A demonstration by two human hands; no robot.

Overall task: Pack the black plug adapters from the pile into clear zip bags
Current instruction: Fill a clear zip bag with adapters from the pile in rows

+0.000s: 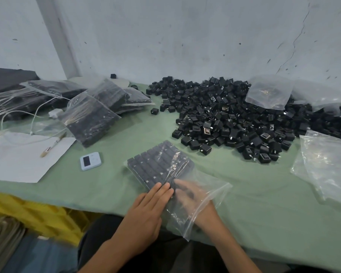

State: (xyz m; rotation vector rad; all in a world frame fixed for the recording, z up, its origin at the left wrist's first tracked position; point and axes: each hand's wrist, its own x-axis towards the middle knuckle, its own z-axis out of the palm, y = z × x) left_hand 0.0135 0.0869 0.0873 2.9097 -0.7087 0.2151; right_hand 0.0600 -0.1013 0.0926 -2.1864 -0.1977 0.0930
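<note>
Clear zip bag (211,194) pinned under flat left hand (146,211), right hand (189,193) inside — grip unreadable; could knock adapter rows (156,162) askew by shoving.

A small packing workshop: a bare, cracked plaster wall (185,36), a green-covered tabletop (264,194) heaped with loose black adapters (234,119), filled bags (91,115) stacked aside.

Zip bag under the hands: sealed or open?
Open. The right hand is inside the zip bag, seen through the plastic, wrist at the mouth; the left hand lies flat on top, outside.
</note>
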